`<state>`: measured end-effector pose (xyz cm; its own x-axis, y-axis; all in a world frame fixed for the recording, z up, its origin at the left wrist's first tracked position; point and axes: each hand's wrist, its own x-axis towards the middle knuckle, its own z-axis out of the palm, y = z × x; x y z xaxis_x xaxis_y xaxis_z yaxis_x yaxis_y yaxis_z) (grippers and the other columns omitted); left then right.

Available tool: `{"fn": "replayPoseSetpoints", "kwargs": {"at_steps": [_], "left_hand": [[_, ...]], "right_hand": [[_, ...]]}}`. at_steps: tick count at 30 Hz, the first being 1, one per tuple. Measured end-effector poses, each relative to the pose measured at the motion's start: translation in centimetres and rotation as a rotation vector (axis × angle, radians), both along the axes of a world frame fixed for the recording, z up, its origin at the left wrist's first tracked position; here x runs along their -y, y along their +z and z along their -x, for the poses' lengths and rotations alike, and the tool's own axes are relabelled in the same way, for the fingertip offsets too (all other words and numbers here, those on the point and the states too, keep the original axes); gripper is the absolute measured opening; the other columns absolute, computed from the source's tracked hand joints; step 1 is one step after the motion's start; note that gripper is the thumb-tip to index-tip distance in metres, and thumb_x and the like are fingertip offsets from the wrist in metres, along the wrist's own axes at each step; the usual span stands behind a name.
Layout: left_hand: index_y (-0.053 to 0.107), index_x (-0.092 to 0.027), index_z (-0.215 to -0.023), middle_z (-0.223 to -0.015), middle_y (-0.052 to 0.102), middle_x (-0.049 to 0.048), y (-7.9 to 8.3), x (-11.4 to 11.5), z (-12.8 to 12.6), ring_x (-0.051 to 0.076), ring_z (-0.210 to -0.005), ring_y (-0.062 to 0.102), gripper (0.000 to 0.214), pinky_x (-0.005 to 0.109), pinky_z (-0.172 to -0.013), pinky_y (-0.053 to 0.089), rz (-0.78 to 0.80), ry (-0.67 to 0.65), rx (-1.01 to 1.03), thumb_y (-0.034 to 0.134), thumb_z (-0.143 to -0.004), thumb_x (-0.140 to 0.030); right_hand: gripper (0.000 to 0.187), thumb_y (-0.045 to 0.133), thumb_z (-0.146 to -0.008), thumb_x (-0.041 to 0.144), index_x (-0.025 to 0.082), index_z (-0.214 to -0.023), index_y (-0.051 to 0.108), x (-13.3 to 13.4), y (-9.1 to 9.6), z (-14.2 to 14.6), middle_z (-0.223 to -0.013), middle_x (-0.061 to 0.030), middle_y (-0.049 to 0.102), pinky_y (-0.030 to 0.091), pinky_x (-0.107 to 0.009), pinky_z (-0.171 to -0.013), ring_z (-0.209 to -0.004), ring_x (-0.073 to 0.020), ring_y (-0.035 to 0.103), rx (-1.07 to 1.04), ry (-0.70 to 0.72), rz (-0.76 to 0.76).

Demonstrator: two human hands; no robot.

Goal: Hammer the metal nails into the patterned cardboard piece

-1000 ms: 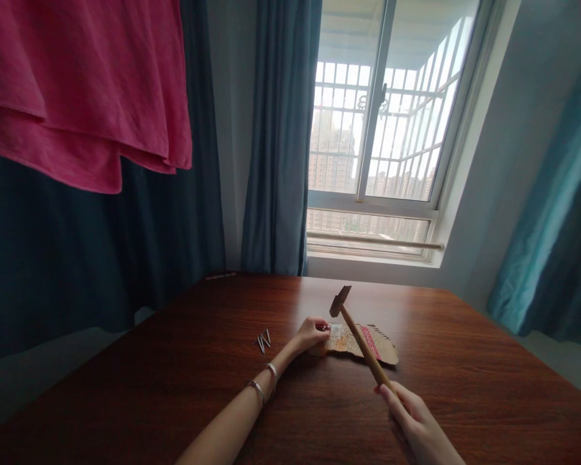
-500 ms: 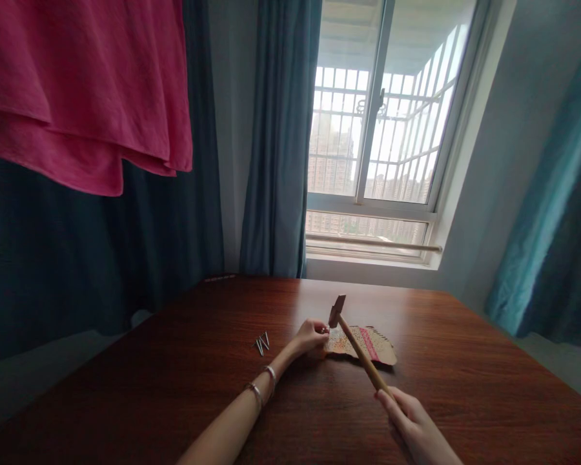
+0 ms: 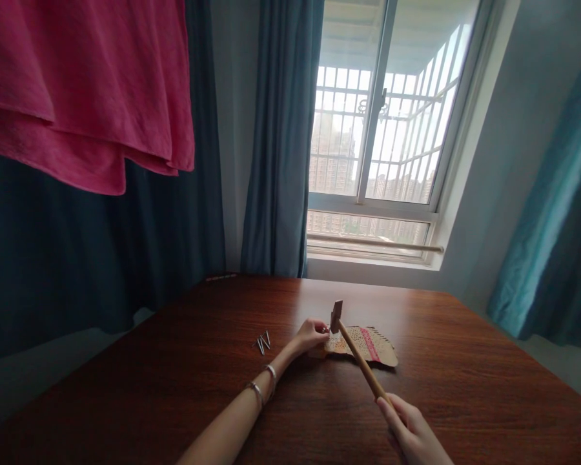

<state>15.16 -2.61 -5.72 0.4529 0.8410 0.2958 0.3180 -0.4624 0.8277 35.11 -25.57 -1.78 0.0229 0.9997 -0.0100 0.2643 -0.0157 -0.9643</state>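
Observation:
My right hand [image 3: 411, 423] is wrapped round the wooden handle of a hammer [image 3: 364, 369]. The hammer's head hangs over the left end of a piece of cardboard [image 3: 383, 349], close to my left fingertips. With thumb and fingers pinched together, my left hand [image 3: 312, 334] holds a thin nail, mostly hidden, at the cardboard's left edge. The cardboard is dotted with many small holes and has a pink-red stripe. Several loose nails [image 3: 263, 342] lie on the table left of my left hand.
The brown wooden table [image 3: 174, 387] reaches back towards a barred window [image 3: 372, 142]. A pink cloth [image 3: 87, 97] hangs at upper left, in front of dark blue curtains [image 3: 281, 142]. Another curtain [image 3: 537, 226] hangs at right.
The hammer's head has dropped slightly, closer to my left fingertips, and my right hand has shifted a little. My left hand keeps its pinch at the cardboard's edge.

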Motion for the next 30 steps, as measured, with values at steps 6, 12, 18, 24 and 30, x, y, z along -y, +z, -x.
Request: {"fn": "replayPoseSetpoints", "kwargs": {"at_steps": [6,12,18,24,30], "left_hand": [[0.067,-0.008,-0.071,-0.065,0.062,0.0024,-0.1,-0.1,-0.1,0.012,-0.059,0.051,0.020,0.019,-0.053,0.035,0.022,0.014,0.006,0.059,-0.062,-0.024],[0.067,-0.009,-0.071,-0.064,0.062,0.0017,0.0,0.0,-0.1,0.012,-0.059,0.052,0.019,0.019,-0.053,0.035,0.006,0.004,0.000,0.058,-0.062,-0.023],[0.068,-0.009,-0.070,-0.064,0.062,0.0018,0.0,0.2,-0.1,0.012,-0.058,0.051,0.019,0.019,-0.053,0.035,0.005,0.023,0.000,0.057,-0.062,-0.023],[0.068,-0.009,-0.072,-0.064,0.063,0.0020,-0.1,0.1,0.0,0.012,-0.059,0.052,0.019,0.019,-0.053,0.035,-0.012,0.008,-0.005,0.057,-0.062,-0.022],[0.068,-0.009,-0.072,-0.066,0.064,0.0023,0.0,0.2,0.0,0.012,-0.060,0.053,0.020,0.019,-0.054,0.036,-0.010,0.027,-0.017,0.057,-0.062,-0.022]], "right_hand": [[0.051,0.052,-0.071,0.063,0.018,-0.092,0.060,0.3,0.6,0.5,-0.064,0.0006,0.047,0.036,-0.021,-0.047,-0.054,-0.0110,0.039,-0.055,-0.114,0.015],[0.049,0.056,-0.068,0.062,0.019,-0.089,0.062,0.3,1.1,0.9,-0.071,-0.0013,0.051,0.035,-0.020,-0.045,-0.053,-0.0099,0.040,-0.092,-0.140,0.033],[0.042,0.051,-0.075,0.059,0.018,-0.083,0.055,0.0,1.8,1.4,-0.055,0.0075,0.028,0.021,-0.018,-0.040,-0.045,-0.0065,0.026,-0.162,-0.064,-0.020],[0.042,0.052,-0.074,0.059,0.018,-0.082,0.052,-0.2,0.6,1.0,-0.055,0.0088,0.024,0.018,-0.019,-0.040,-0.045,-0.0059,0.024,-0.168,-0.005,0.023],[0.044,0.052,-0.071,0.062,0.019,-0.080,0.054,0.5,2.3,1.6,-0.054,0.0085,0.026,0.023,-0.018,-0.040,-0.044,-0.0058,0.026,-0.167,-0.074,-0.008]]}}
